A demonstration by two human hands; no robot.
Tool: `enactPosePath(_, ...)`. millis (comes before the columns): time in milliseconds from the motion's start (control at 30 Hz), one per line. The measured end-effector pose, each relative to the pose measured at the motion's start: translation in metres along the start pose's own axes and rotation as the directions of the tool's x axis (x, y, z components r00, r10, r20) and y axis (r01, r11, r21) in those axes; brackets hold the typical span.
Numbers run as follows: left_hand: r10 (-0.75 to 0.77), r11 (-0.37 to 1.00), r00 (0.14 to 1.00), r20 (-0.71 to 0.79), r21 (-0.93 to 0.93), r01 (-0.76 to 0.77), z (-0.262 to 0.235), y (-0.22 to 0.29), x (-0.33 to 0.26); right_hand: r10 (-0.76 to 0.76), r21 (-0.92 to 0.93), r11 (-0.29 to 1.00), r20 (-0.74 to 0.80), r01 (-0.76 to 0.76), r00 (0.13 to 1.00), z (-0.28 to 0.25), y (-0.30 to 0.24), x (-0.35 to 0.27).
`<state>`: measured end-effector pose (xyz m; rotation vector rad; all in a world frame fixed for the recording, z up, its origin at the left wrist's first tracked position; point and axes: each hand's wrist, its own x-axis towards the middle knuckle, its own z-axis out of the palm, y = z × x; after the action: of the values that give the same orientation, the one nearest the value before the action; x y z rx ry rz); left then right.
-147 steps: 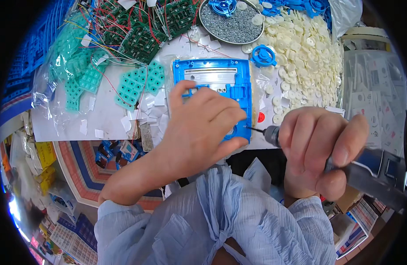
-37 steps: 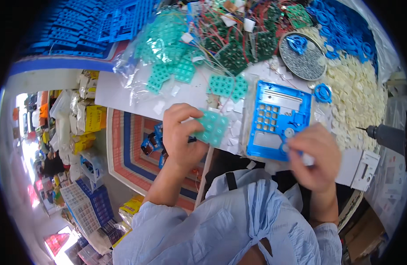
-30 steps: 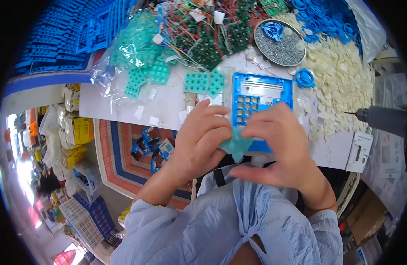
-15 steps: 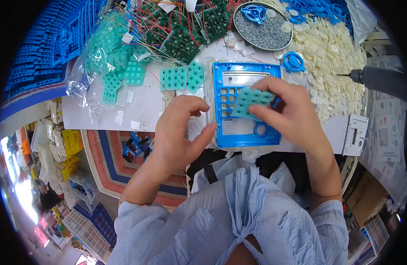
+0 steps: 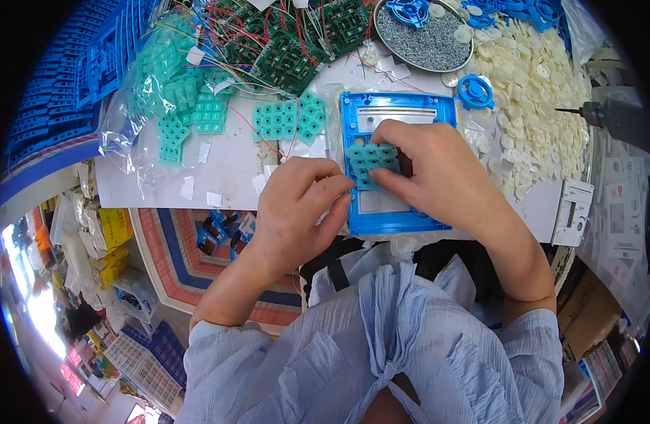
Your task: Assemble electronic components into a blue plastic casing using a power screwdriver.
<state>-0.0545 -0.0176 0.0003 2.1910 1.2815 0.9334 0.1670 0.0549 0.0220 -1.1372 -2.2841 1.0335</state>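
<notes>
Risks, L to R: a red wire (image 5: pixel 233 112) trails by the spare teal pads (image 5: pixel 286 120); could snag if the L hand (image 5: pixel 293 215) swings up. Its fingers are curled in, tips bunched at the L edge of the blue housing (image 5: pixel 402 227); can't tell if they hold anything. A bump there might shift the housing on the bench (image 5: pixel 138 187). The teal keypad (image 5: pixel 364 168) sits over the housing's cutouts, L of ctr; if skewed, its keys prob. won't line up. The R hand (image 5: pixel 441 173) pinches its R side btwn thumb and fingers; an uneven push could lift the far edge. Cream discs (image 5: pixel 533 106), loosely heaped to the R, might slide if a sleeve drags them.

Containers, L to R: clear bag (image 5: pixel 116 134) w/ teal pads inside & spilling out; striped bin (image 5: pixel 162 261) below bench level, w/ blue-and-white parts (image 5: pixel 213 232); round dish (image 5: pixel 439 71) full of small grey metal bits, prob. screws, w/ a blue wheel (image 5: pixel 408 13) & a few discs on top; clear R-hand bag (image 5: pixel 625 212) w/ flat pale pieces. Cardboard box (image 5: pixel 592 314), lower R: contents n/a, can't see in.
</notes>
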Motion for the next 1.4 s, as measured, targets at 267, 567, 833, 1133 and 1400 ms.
enactPosePath(267,0.04,0.999,0.999,-0.013,0.031,-0.039,-0.002,-0.001,0.002,0.144,0.187,0.972,0.02,-0.145,0.989,-0.003,0.001,-0.004)
enactPosePath(567,0.062,0.996,0.998,0.025,0.056,-0.063,0.0,-0.002,0.0,0.026,-0.068,0.997,-0.046,-0.029,0.999,0.007,-0.002,-0.006)
enactPosePath(833,0.122,0.99,0.988,0.1,0.065,-0.129,-0.001,-0.006,0.003,-0.129,-0.251,0.965,-0.184,0.08,0.974,-0.007,-0.004,-0.022)
enactPosePath(1133,0.2,0.976,0.975,0.1,0.065,-0.207,-0.002,-0.01,0.008,-0.121,-0.418,0.884,0.232,0.211,0.965,0.015,-0.011,-0.046)
enactPosePath(1400,0.078,0.992,0.997,-0.011,0.104,-0.076,-0.019,-0.027,0.019,-0.13,-0.421,0.879,0.237,0.223,0.963,0.002,-0.021,-0.036)
